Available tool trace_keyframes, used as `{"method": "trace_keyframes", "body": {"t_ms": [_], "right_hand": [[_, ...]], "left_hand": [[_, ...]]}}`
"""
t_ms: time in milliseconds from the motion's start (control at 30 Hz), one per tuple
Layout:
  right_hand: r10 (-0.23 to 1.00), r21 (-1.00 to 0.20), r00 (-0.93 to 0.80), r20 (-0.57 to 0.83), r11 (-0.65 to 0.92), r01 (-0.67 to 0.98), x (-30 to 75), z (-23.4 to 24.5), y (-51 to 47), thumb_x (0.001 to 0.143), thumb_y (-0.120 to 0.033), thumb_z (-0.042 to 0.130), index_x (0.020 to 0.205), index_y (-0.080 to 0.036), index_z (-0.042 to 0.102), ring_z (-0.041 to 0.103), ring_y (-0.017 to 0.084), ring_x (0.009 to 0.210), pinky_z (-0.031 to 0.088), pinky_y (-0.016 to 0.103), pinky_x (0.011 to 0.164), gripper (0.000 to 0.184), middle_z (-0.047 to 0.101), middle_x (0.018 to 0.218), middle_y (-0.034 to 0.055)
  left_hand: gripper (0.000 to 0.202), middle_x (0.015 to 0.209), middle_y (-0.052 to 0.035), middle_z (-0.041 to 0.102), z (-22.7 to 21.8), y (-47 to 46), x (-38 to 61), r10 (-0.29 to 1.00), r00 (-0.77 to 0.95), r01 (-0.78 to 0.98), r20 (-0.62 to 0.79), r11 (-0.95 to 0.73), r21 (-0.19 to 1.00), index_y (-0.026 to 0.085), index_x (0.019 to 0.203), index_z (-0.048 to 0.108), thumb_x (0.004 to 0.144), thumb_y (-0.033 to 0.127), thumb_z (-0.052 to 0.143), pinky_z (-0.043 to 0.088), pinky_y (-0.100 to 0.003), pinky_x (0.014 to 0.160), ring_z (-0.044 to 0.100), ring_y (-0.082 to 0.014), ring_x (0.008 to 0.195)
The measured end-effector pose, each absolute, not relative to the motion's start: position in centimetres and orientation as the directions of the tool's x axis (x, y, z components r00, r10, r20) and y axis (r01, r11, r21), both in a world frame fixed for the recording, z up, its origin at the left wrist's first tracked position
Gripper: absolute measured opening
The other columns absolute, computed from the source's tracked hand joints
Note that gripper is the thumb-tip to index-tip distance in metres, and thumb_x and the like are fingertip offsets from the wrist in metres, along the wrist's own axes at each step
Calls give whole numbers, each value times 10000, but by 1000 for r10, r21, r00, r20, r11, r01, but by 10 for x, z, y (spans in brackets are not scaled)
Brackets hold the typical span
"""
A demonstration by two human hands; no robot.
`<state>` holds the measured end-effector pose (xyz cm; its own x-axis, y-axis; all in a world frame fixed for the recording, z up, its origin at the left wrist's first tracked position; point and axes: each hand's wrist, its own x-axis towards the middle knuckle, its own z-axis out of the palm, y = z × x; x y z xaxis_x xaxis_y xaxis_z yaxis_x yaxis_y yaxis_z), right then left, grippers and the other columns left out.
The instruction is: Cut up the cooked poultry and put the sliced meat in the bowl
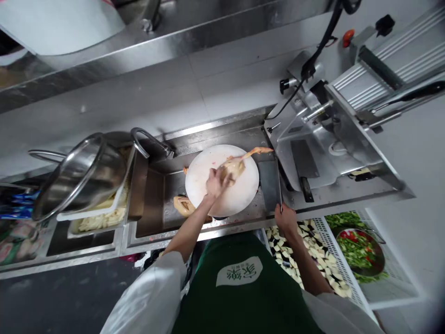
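Left hand (216,182) clamps the chicken (233,168) on the board (203,185). Right hand (285,219) grips the cleaver (269,183); cutting likely needs fingers clear.

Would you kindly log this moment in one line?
left hand: holds pale chicken; round white cutting board beneath; right hand: grips broad steel cleaver

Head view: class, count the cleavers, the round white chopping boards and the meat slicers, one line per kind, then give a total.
Cleavers: 2
Round white chopping boards: 1
Meat slicers: 1
Total: 4
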<state>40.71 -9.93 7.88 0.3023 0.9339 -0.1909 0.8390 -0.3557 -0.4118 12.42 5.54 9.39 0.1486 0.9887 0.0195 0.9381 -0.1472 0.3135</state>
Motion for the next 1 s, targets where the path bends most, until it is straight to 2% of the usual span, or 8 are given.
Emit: {"method": "trace_keyframes", "body": {"t_ms": [67, 167, 233, 400, 567, 700, 800, 1000], "right_hand": [[934, -434, 307, -181, -356, 828, 413, 76, -104, 982, -212, 445, 925, -111, 705, 581, 153, 617, 307, 264, 619, 284, 689, 759, 109], [941, -483, 306, -144, -337, 808, 420, 70, -108, 974, -226, 437, 958, -106, 708, 579, 158, 605, 313, 262, 614, 297, 682, 742, 104], [951, -527, 290, -103, -300, 795, 426, 66, -109, 969, -249, 417, 957, -103, 705, 581, 167, 597, 327, 265, 610, 323, 679, 724, 109], [957, -657, 288, -30, -236, 716, 443, 56, -115, 955, -355, 386, 831, -159, 652, 591, 183, 580, 385, 273, 607, 353, 653, 647, 87], [950, -816, 308, -53, -219, 535, 451, 50, -106, 953, -480, 425, 903, -207, 586, 650, 210, 661, 475, 288, 658, 320, 690, 702, 66], [936, -718, 346, -60, -281, 636, 441, 61, -78, 977, -509, 418, 976, -177, 601, 685, 277, 826, 469, 328, 726, 379, 731, 878, 156], [956, -593, 263, -129, -287, 752, 429, 80, -62, 1029, -440, 376, 1042, -145, 614, 689, 278, 846, 430, 314, 725, 379, 735, 907, 169], [965, -396, 52, -256, -154, 906, 391, 111, -55, 1080, -401, 342, 1197, -130, 584, 708, 251, 793, 378, 291, 675, 382, 753, 883, 140]], "left_hand": [[580, 1318, -196, 509, 98, 62, 127, 996, 71, 979, 58, -81, 188, 182, 1385, 555, 959, 575, 520, 472, -463, 929, 538, -351, 1157], [413, 1424, -216, 508, 96, 59, 136, 956, 291, 956, 32, -292, 19, 178, 1319, 590, 982, 405, 514, 331, -591, 1085, 418, -405, 1335], [360, 1425, -203, 539, 91, 52, 143, 899, 435, 900, -47, -436, 4, 196, 1317, 591, 985, 267, 471, 291, -587, 1113, 439, -370, 1343], [294, 985, -156, 729, 97, 58, 139, 829, 436, 886, -351, -464, 2, 150, 1161, 678, 895, 183, 557, 330, -504, 1055, 649, -315, 1014], [204, 808, -75, 721, 150, 87, 116, 837, 453, 890, -308, -444, 102, 180, 991, 703, 867, 336, 658, 356, -462, 992, 666, -274, 833], [185, 738, -25, 662, 177, 93, 111, 809, 570, 808, -141, -521, 276, 181, 841, 656, 888, 359, 667, 408, -375, 918, 619, -210, 748], [148, 790, -21, 653, 166, 85, 106, 788, 610, 758, -81, -550, 351, 192, 847, 647, 918, 319, 620, 422, -361, 898, 621, -197, 789], [187, 918, -86, 645, 115, 48, 73, 798, 589, 793, -128, -541, 280, 200, 978, 671, 943, 192, 488, 447, -369, 883, 616, -243, 952]]}}
